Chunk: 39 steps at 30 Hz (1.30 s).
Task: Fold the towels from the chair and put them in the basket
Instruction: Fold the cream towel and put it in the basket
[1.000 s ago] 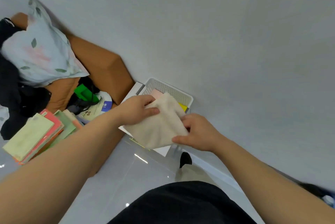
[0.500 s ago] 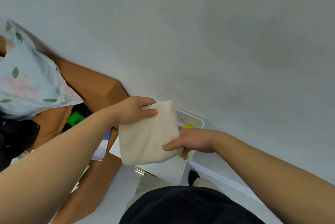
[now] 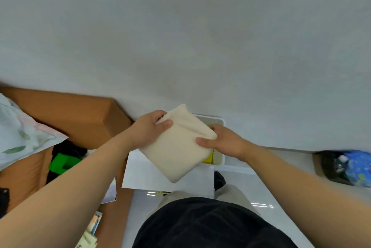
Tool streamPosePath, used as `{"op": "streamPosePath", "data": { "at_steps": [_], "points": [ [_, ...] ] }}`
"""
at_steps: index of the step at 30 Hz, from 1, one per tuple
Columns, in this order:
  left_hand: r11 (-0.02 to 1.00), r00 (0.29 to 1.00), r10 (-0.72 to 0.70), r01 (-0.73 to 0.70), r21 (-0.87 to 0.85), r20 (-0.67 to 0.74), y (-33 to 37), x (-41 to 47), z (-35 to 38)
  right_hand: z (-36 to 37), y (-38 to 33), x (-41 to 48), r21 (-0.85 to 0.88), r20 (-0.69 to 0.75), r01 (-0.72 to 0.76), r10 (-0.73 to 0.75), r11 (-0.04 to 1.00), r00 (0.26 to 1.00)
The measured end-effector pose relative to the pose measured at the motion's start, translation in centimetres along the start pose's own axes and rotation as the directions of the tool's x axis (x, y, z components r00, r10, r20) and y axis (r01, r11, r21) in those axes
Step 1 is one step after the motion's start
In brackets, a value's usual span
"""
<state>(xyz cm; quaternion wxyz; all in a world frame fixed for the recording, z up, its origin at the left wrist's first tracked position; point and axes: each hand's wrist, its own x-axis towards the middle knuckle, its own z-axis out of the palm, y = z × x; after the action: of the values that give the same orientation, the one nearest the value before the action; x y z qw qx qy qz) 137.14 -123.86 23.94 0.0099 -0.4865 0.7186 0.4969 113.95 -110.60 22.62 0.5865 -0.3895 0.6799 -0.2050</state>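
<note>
Both hands have swung the folded towel [image 3: 176, 153] a little to the right over the last half second and turned it corner-down, so it now hangs like a diamond right above the basket [image 3: 220, 121], which it mostly hides. The left hand [image 3: 149, 128] pinches the far-left edge, thumb on the front and fingers tucked behind. The right hand [image 3: 225, 141] pinches the right corner the same way, thumb across the cloth. From where things stand, folding looks done and the step in hand is the drop-off. The next move calls for lowering the packet flat into the basket and letting go with both hands together, so the layers don't spring open. The towel is cream terry, soft and thick, folded into a plump square with rounded edges and a crease running from one thumb to the other. The basket is white rigid plastic, rectangular with rounded corners, and a yellow towel [image 3: 208, 158] shows inside at its near edge. It sits against the wall on a flat white surface [image 3: 140, 177], just right of the tan upholstered chair [image 3: 84, 115], whose arm is boxy and smooth. A floral pillow [image 3: 20, 133] lies on the chair at the left.
</note>
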Motion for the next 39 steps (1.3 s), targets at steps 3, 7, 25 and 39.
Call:
{"op": "streamPosePath", "data": {
  "at_steps": [3,7,25,39],
  "points": [
    [0.999,0.999,0.029,-0.030,0.031,0.029,-0.6,1.2,1.3,1.0,2.6,0.1,0.106,-0.134,-0.104,0.118,0.989,0.984],
    [0.998,0.998,0.048,-0.050,0.049,0.038,-0.2,2.1,2.5,2.6,4.8,0.1,0.578,-0.112,-0.131,0.237,0.806,0.965],
    [0.824,0.885,-0.464,0.440,-0.356,0.021,-2.0,4.9,12.2,4.9,7.2,3.0,0.530,-0.394,-0.270,0.515,0.804,0.761],
    [0.787,0.875,-0.409,0.482,-0.385,0.258,-6.7,8.4,12.6,3.6,9.6,8.6,0.362,-0.270,-0.367,0.473,0.857,0.839]
  ]
}}
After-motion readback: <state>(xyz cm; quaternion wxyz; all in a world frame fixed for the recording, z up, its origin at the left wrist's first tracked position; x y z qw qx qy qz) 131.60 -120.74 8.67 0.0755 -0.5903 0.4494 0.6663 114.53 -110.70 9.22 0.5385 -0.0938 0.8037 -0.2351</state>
